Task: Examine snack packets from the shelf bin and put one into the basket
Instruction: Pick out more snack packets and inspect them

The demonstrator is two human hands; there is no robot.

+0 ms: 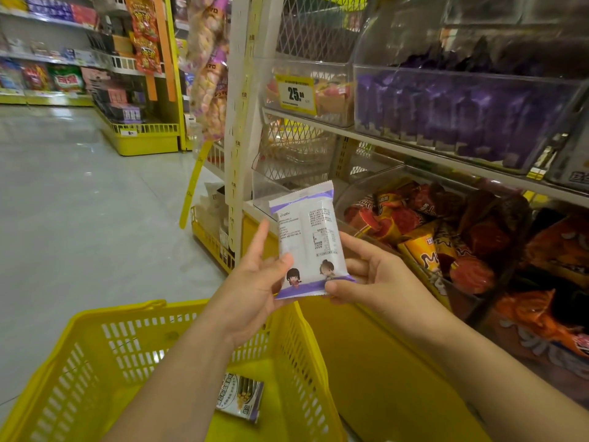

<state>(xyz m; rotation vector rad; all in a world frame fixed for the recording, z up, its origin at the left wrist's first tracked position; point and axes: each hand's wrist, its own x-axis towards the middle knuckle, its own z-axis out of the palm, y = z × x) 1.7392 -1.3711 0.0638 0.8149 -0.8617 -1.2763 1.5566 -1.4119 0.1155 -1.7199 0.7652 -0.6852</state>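
Centre frame, my left hand (255,291) and right hand (373,279) pinch the lower corners of a white-and-purple foil snack packet (306,237), seemingly light and slippery.

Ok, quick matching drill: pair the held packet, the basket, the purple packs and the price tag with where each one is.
1 white packet
2 yellow basket
3 purple packs
4 price tag

a on a clear bin's front
b in the upper shelf bin
c held by left hand and right hand
d below the hands, a small packet inside

Pairs: 1-c, 2-d, 3-b, 4-a
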